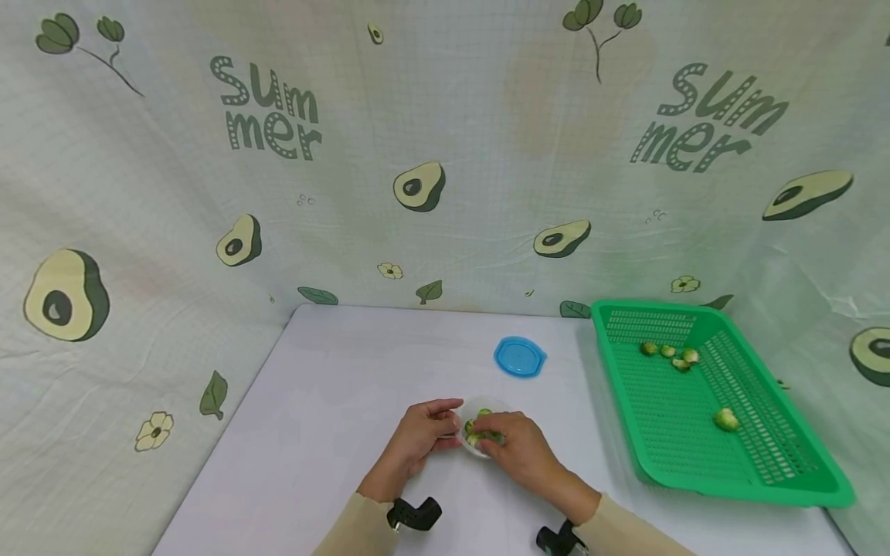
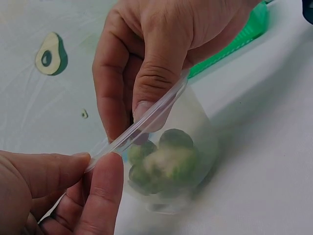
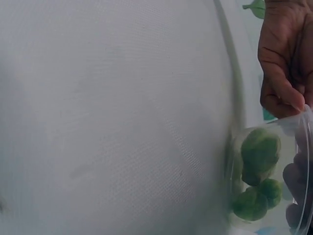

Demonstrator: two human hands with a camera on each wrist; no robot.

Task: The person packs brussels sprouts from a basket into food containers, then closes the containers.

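Observation:
A small clear plastic container stands on the white table with several Brussels sprouts inside. My left hand pinches its rim between thumb and fingers, on the left side. From the right, my right hand reaches over the rim, and its fingertips dip into the container close to the sprouts. Through the plastic wall in the right wrist view, the sprouts look whole and green. Whether the right fingers grip a sprout is hidden by the hand and the cloudy plastic.
A blue lid lies on the table beyond the container. At the right stands a green plastic basket with several more sprouts, most near its far end. A printed curtain hangs behind the table and at its sides.

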